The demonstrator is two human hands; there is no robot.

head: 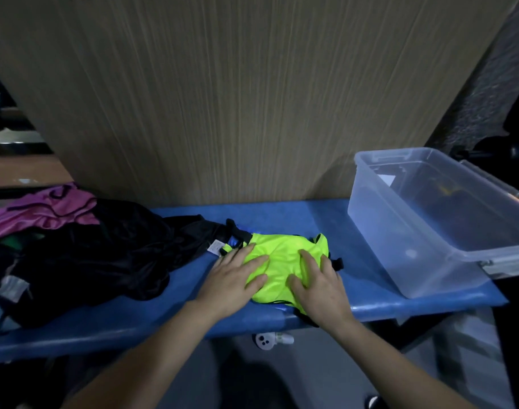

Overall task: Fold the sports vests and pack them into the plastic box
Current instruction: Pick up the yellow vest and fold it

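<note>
Partly covered, the yellow vest (281, 255) lies on the blue bench (311, 216) beneath the flat, spread left hand (231, 283) and right hand (317, 286), while the plastic box (405, 237) right of them shows dim, unclear contents.
</note>
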